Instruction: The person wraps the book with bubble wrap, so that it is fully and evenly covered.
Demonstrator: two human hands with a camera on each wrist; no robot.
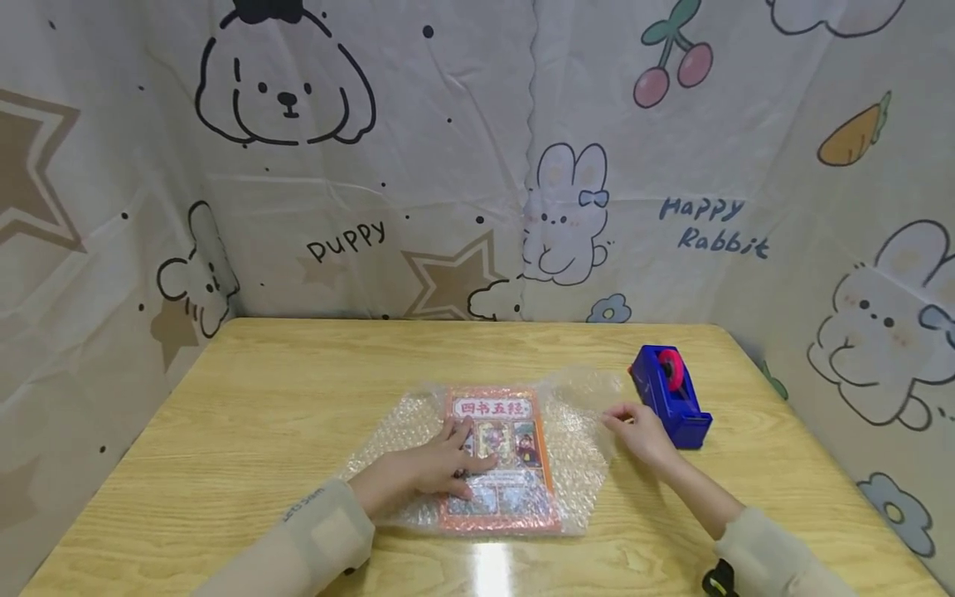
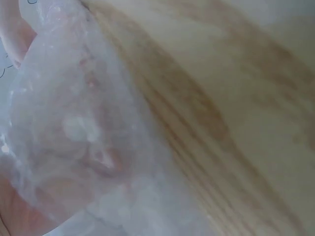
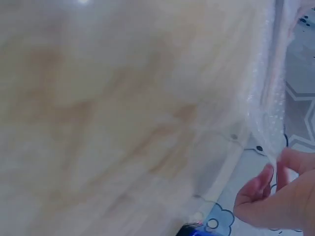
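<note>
One book (image 1: 498, 454), one sheet of bubble wrap (image 1: 578, 431) and one tape dispenser (image 1: 669, 396) are sitting on the wooden table (image 1: 246, 414). The book, orange-bordered with red characters on a pale title band, is lying flat on the clear wrap. The left hand (image 1: 425, 471) is pressing its spread, straight fingers on the cover. The right hand (image 1: 642, 431) is pinching the wrap's right edge, just beside the blue dispenser.

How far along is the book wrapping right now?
Done: the book lies on the spread bubble wrap. In hand: the left hand presses flat on the cover while the right hand pinches the wrap's right edge. Left: no flap covers the book yet, and the tape dispenser stands untouched beside it.
</note>
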